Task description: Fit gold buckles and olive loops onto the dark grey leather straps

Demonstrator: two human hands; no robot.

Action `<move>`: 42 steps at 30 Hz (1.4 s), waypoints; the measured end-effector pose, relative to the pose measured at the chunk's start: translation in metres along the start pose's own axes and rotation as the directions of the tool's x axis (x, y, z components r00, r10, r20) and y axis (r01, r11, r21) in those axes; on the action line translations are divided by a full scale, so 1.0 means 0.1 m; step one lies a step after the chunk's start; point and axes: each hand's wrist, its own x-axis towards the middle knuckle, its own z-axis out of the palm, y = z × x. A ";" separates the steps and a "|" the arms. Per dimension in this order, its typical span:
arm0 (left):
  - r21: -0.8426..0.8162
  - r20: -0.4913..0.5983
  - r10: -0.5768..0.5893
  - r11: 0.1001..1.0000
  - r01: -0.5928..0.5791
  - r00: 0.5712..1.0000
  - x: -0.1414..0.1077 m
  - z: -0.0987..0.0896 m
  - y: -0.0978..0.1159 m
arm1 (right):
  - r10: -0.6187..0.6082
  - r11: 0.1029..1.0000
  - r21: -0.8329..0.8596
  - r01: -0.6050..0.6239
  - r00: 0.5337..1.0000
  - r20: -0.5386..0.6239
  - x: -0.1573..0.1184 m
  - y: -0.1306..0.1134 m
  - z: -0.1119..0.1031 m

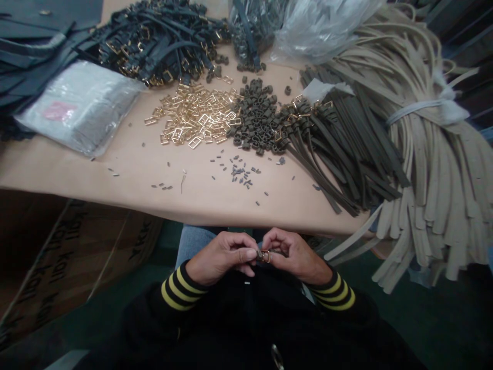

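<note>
Close to my body, below the table edge, both hands meet over one small piece of work. My left hand (231, 254) pinches a small dark olive piece (259, 254), probably a strap loop, between thumb and fingertips. My right hand (295, 257) closes around a gold buckle (266, 256) and what looks like a dark strap, mostly hidden by the fingers. The olive piece and the buckle touch or nearly touch. On the table ahead lie a pile of gold buckles (204, 118), a heap of dark olive loops (258, 115) and scattered small metal pins (241, 172).
Olive straps with buckles (346, 133) lie at the right, beside a tied bundle of beige straps (419, 118) that hangs over the table edge. Black buckled straps (162, 41) and a plastic-wrapped packet (80, 108) lie at the left. A cardboard box (77, 257) stands below.
</note>
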 end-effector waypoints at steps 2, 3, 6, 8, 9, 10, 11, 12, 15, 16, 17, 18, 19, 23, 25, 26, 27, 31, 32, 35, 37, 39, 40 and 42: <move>-0.010 -0.021 -0.043 0.999 0.043 0.999 0.00 0.00 0.01 | -0.011 0.999 -0.046 0.010 1.000 -0.019 0.01 0.00 0.01; -0.012 -0.031 -0.056 0.998 0.056 0.998 0.00 -0.01 0.01 | -0.016 0.997 -0.074 0.013 0.999 -0.032 0.01 0.00 0.02; -0.012 -0.065 -0.080 0.997 0.080 0.995 0.01 -0.02 0.00 | -0.023 0.988 -0.152 0.014 0.998 -0.057 0.02 0.00 0.03; -0.020 -0.077 -0.099 0.995 0.097 0.992 0.02 -0.02 -0.03 | -0.026 0.981 -0.191 0.013 0.998 -0.065 0.03 0.01 0.04; -0.030 -0.078 -0.105 0.994 0.103 0.991 0.02 -0.01 -0.04 | -0.029 0.977 -0.211 0.013 0.997 -0.071 0.03 0.01 0.03; -0.043 -0.080 -0.105 0.994 0.102 0.991 0.03 -0.01 -0.05 | -0.032 0.973 -0.230 0.013 0.996 -0.079 0.03 0.02 0.03; -0.056 -0.084 -0.099 0.994 0.094 0.992 0.03 0.00 -0.07 | -0.037 0.969 -0.246 0.014 0.996 -0.087 0.04 0.02 0.02; -0.069 -0.094 -0.087 0.994 0.081 0.992 0.03 0.01 -0.08 | -0.043 0.966 -0.259 0.018 0.995 -0.093 0.04 0.02 0.01; -0.094 -0.132 -0.035 0.995 0.023 0.991 0.03 0.03 -0.11 | -0.068 0.958 -0.285 0.038 0.993 -0.095 0.03 0.02 -0.02; -0.096 -0.138 -0.020 0.995 0.007 0.990 0.03 0.04 -0.11 | -0.076 0.954 -0.295 0.046 0.993 -0.090 0.03 0.01 -0.03; -0.095 -0.140 -0.007 0.995 -0.007 0.990 0.03 0.04 -0.12 | -0.082 0.950 -0.307 0.053 0.993 -0.084 0.03 0.01 -0.04; -0.091 -0.140 0.004 0.996 -0.017 0.990 0.03 0.04 -0.12 | -0.086 0.946 -0.318 0.057 0.993 -0.078 0.03 0.01 -0.04; -0.085 -0.138 0.010 0.996 -0.022 0.990 0.04 0.04 -0.12 | -0.088 0.944 -0.325 0.059 0.994 -0.072 0.03 0.00 -0.05; -0.050 -0.142 0.027 0.998 -0.035 0.990 0.04 0.04 -0.12 | -0.080 0.945 -0.322 0.056 0.995 -0.064 0.02 0.01 -0.05; -0.031 -0.137 0.041 0.998 -0.046 0.990 0.04 0.05 -0.12 | -0.074 0.948 -0.314 0.051 0.995 -0.061 0.02 0.02 -0.05; -0.022 -0.131 0.051 0.998 -0.054 0.990 0.05 0.06 -0.12 | -0.071 0.949 -0.310 0.049 0.996 -0.060 0.02 0.03 -0.05; -0.013 -0.126 0.061 0.998 -0.063 0.990 0.05 0.07 -0.12 | -0.069 0.951 -0.306 0.047 0.996 -0.059 0.02 0.03 -0.05; 0.027 -0.142 0.090 0.996 -0.087 0.986 0.07 0.09 -0.11 | -0.073 0.950 -0.309 0.049 0.995 -0.066 0.03 0.02 -0.05; 0.040 -0.160 0.097 0.995 -0.092 0.982 0.07 0.10 -0.11 | -0.073 0.946 -0.320 0.047 0.995 -0.068 0.03 0.01 -0.05; 0.116 -0.208 0.150 0.985 -0.128 0.967 0.08 0.10 -0.12 | -0.062 0.925 -0.379 0.032 0.996 -0.068 0.02 -0.03 -0.06; 0.207 -0.218 0.201 0.966 -0.156 0.955 0.08 0.11 -0.13 | -0.056 0.909 -0.417 0.023 0.996 -0.068 0.03 -0.04 -0.05; 0.339 -0.229 0.261 0.925 -0.174 0.938 0.08 0.12 -0.13 | -0.048 0.901 -0.434 0.011 0.996 -0.073 0.03 -0.04 -0.04; 0.411 -0.239 0.289 0.895 -0.173 0.927 0.08 0.13 -0.14 | -0.038 0.897 -0.442 0.000 0.996 -0.079 0.04 -0.03 -0.04; 0.527 -0.260 0.334 0.835 -0.157 0.906 0.08 0.16 -0.14 | -0.010 0.884 -0.466 -0.034 0.996 -0.091 0.05 -0.03 -0.02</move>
